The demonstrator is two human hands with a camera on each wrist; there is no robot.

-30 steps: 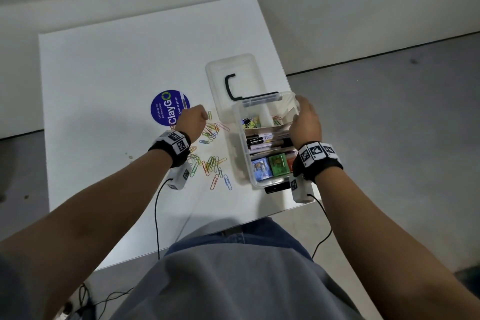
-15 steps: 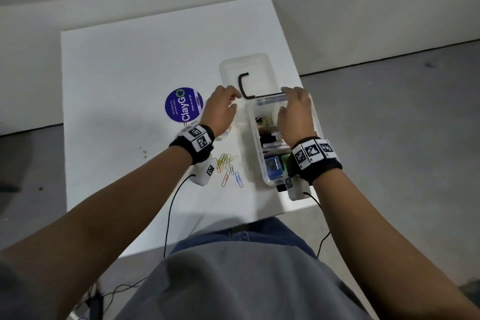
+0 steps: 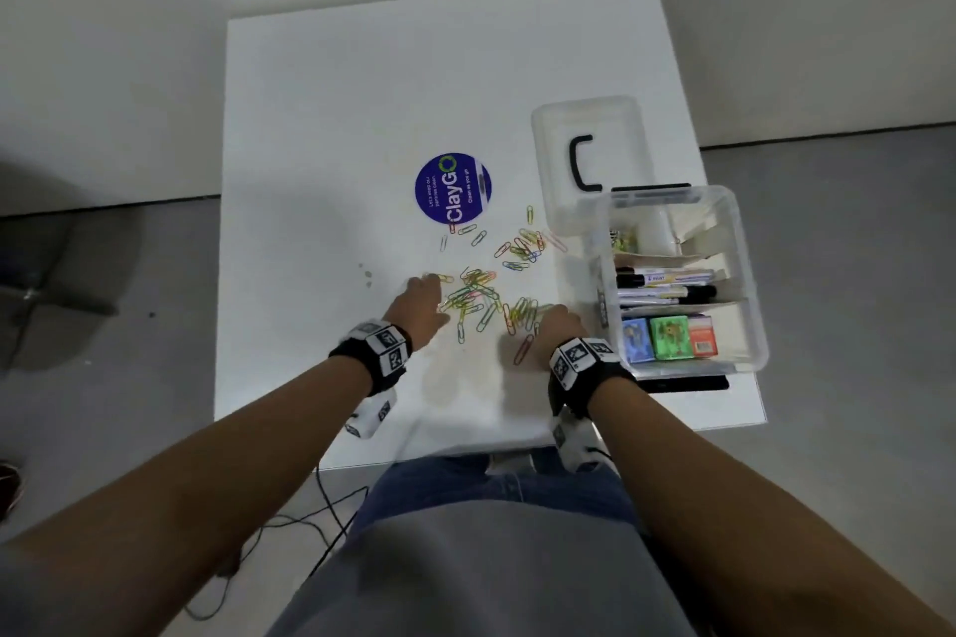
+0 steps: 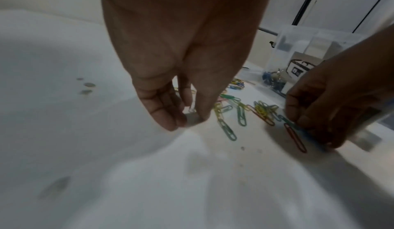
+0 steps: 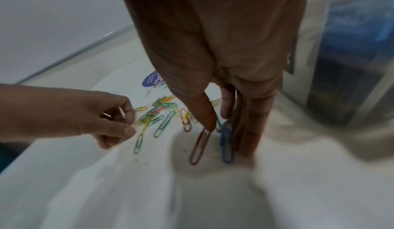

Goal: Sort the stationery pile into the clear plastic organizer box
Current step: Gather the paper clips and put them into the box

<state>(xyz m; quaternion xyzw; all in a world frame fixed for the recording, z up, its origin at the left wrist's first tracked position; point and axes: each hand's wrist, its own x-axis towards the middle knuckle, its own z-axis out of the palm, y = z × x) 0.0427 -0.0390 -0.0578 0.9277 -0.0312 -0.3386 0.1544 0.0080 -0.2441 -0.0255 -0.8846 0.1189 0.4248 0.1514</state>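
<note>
Coloured paper clips [image 3: 486,297] lie scattered on the table [image 3: 320,129], just left of the clear box [image 3: 734,243], below a purple sticker [image 3: 452,188]. The left hand [image 3: 420,308] pinches yellow clips at their left edge. The right hand [image 3: 557,326], fingers straight, presses a blue clip [image 5: 226,140] beside a red clip [image 5: 199,146].

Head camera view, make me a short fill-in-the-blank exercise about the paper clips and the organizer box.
1. The coloured wire paper clips lie scattered on the white ____.
2. The clear plastic organizer box stands to the ____ of the clips.
3. The round purple sticker reads ____.
4. The box's nearest compartment holds three small ____.

Missing words: table; right; ClayGo; boxes
</note>
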